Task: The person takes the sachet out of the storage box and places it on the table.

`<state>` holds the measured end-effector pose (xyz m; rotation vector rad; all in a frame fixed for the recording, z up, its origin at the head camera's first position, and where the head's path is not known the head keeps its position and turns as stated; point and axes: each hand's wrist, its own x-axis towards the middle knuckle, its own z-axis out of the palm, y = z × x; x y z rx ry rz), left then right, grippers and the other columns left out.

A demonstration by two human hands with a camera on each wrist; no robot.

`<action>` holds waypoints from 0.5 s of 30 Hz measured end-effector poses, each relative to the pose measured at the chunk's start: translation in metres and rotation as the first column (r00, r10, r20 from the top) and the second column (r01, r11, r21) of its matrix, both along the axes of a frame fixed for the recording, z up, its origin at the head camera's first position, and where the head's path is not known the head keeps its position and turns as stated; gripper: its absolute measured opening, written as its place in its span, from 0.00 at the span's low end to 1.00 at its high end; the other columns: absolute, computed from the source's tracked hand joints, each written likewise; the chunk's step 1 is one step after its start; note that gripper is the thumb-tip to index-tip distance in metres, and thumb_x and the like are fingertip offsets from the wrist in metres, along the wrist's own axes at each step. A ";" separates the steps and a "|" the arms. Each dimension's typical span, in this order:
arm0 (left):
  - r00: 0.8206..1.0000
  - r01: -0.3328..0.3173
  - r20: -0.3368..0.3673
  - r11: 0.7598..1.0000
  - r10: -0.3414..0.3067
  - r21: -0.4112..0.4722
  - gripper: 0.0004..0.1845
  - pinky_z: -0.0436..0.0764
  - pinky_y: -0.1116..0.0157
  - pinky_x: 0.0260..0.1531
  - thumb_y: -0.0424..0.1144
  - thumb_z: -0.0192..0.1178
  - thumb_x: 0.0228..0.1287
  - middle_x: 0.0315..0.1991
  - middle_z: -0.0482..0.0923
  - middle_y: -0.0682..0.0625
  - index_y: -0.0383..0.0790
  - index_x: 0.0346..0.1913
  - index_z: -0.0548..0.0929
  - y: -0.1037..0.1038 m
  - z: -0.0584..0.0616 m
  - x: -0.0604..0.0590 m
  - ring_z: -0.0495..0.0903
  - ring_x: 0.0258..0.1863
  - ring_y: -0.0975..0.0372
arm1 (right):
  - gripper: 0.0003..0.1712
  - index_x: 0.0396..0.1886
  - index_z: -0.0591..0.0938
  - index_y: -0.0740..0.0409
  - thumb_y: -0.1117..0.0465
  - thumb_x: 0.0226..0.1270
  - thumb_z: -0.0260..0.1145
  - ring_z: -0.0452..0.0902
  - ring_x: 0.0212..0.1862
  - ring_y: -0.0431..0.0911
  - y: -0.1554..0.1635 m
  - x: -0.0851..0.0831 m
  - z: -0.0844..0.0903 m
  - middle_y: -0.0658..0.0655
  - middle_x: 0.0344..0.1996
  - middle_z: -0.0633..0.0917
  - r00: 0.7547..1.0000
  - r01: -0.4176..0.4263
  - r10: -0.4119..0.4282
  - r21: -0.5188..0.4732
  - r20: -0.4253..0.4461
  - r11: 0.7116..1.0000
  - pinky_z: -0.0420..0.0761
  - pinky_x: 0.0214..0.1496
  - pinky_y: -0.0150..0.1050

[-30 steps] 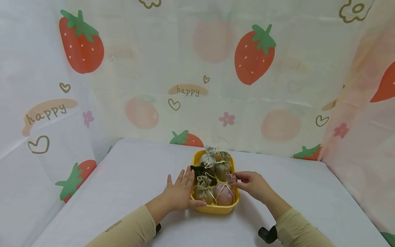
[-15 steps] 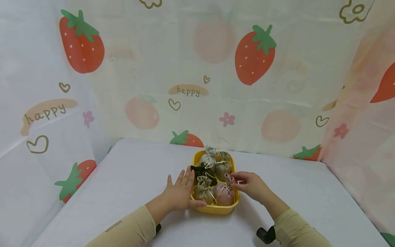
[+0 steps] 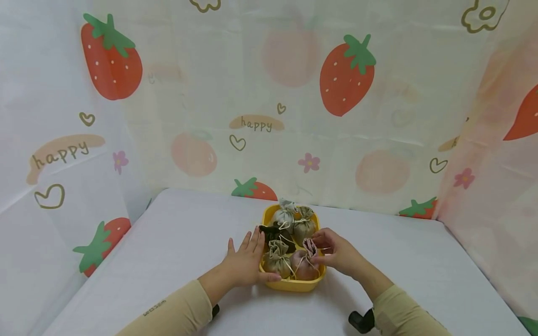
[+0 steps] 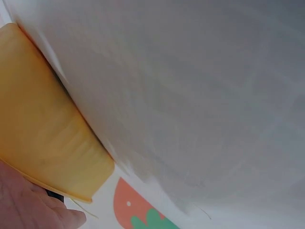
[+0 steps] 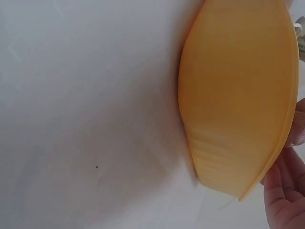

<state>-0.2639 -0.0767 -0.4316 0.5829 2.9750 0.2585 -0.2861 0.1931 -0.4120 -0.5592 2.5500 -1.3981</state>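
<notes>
A yellow plastic basket (image 3: 293, 285) stands on the table and holds several small drawstring pouches. My left hand (image 3: 243, 263) lies with straight, spread fingers along the basket's left side, its thumb at the near rim. Beside those fingers is a black pouch (image 3: 287, 239); an olive pouch (image 3: 277, 264) sits nearer. At the near right, my right hand (image 3: 342, 252) has bent fingers and thumb about the gathered neck of a pink pouch (image 3: 303, 267). In the right wrist view, the fingers (image 5: 281, 188) reach over the basket's rim, and the pink pouch is hidden.
A silver-grey pouch (image 3: 283, 216) and another olive pouch (image 3: 304, 228) fill the basket's far end. Under the basket spreads a white-covered table (image 3: 189, 233). Behind it hangs a strawberry-print cloth (image 3: 252, 70), with more cloth on both sides.
The pink pouch's gathered top has shifted left and stands more upright. My right thumb and fingers have come further apart around it. The left hand and the basket have not moved.
</notes>
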 end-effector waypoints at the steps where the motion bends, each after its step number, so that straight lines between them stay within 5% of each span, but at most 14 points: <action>1: 1.000 0.001 0.000 1.000 -0.001 0.001 0.63 0.39 0.36 0.59 0.80 0.43 0.43 0.72 0.29 0.44 0.39 0.72 0.39 0.000 0.000 0.000 0.37 0.71 0.50 | 0.33 0.56 0.70 0.57 0.58 0.50 0.73 0.74 0.52 0.52 0.000 0.000 0.000 0.57 0.47 0.80 1.000 -0.004 0.004 0.010 -0.004 1.000 0.75 0.51 0.46; 7: 1.000 -0.002 0.007 1.000 0.001 0.008 0.63 0.38 0.36 0.59 0.80 0.43 0.42 0.72 0.27 0.45 0.39 0.72 0.39 -0.001 0.000 0.000 0.37 0.71 0.50 | 0.41 0.63 0.67 0.60 0.59 0.49 0.73 0.75 0.50 0.52 -0.003 0.000 0.000 0.58 0.47 0.80 0.997 -0.034 0.040 0.077 -0.072 0.996 0.73 0.52 0.49; 15: 1.000 -0.002 0.013 1.000 0.002 0.021 0.63 0.36 0.36 0.58 0.80 0.44 0.42 0.72 0.27 0.45 0.39 0.72 0.39 -0.001 -0.001 -0.001 0.36 0.71 0.50 | 0.17 0.43 0.82 0.57 0.60 0.52 0.71 0.76 0.36 0.43 -0.004 0.002 -0.001 0.50 0.34 0.82 0.994 0.030 -0.020 0.100 -0.103 0.995 0.77 0.38 0.35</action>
